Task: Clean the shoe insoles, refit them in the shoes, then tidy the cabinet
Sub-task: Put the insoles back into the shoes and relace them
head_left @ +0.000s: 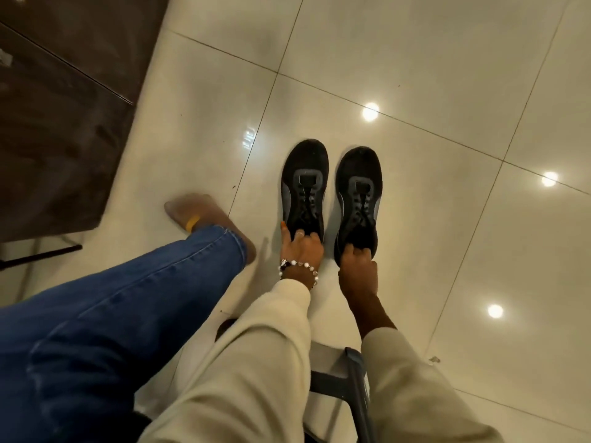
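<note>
On pale glossy floor tiles [415,75], just ahead of the seated person: two black shoes, side by side, toes pointing away, close but not touching. Both laced, tongues up.

Left hand [300,247] grasps the heel collar of the left shoe [305,187]; fingers hook over the rim into the opening, thumb along the outer edge. Beaded bracelet [297,266] at the wrist, cream sleeve [256,346] behind it.

Right hand [358,266] grips the heel collar of the right shoe [358,196] in the same manner, fingers curled over the back rim. Whether the soles rest flat on the tile or hang a little off it, cannot tell.

Insoles: none visible anywhere, neither loose on the floor nor in hand. The shoe openings are dark and covered by the fingers, so whether insoles sit inside cannot be told.

Dark brown cabinet [57,107] stands well apart at upper left; only its face shows, interior not visible. A leg in blue jeans [112,298] stretches toward it, foot [204,215] blurred. Grey stool frame [348,372] shows between the arms.

Judgement on progress: shoes paired and held together by the heels reads as handling them as a set, either fetched for cleaning or ready to go back. No cloth, brush or water in sight, so nothing confirms the cleaning step. Refit unverified. Cabinet tidying appears not yet done, since the pair is outside it.
</note>
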### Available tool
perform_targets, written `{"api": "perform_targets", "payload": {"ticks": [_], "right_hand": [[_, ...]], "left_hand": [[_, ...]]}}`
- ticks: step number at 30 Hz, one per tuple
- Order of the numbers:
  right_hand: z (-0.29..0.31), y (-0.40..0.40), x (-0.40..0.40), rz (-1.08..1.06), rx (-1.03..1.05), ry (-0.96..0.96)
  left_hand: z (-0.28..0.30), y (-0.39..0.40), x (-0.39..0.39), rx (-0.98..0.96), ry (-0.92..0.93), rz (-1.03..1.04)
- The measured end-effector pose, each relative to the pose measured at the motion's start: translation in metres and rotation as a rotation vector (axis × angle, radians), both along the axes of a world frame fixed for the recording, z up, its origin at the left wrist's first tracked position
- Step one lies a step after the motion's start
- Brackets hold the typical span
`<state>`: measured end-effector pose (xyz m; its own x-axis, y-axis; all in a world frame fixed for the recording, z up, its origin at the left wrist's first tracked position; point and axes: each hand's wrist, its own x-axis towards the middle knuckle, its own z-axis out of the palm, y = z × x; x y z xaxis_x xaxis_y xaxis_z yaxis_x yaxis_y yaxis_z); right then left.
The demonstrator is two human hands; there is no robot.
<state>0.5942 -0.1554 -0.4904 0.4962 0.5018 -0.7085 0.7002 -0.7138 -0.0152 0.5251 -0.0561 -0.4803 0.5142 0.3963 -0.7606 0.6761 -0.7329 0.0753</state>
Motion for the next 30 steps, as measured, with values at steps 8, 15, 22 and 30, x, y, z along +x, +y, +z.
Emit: {"api": "perform_targets", "payload": {"ticks": [8,15,22,30], "right_hand": [[0.044,0.032,0.005,-0.057,0.056,-0.09],[0.122,0.047,0.003,-0.085,0.241,-0.088],[0.244,0.089,-0.007,-0.006,0.477,-0.193],[0.384,0.122,-0.086,0.158,0.803,-0.26]], "left_hand": [[0.047,0.001,0.004,0.018,-0.127,-0.034],[0.135,0.021,-0.007,0.104,-0.223,0.091],[0.249,0.05,-0.042,0.369,-0.339,0.149],[0.362,0.065,-0.134,0.615,-0.484,0.325]]}}
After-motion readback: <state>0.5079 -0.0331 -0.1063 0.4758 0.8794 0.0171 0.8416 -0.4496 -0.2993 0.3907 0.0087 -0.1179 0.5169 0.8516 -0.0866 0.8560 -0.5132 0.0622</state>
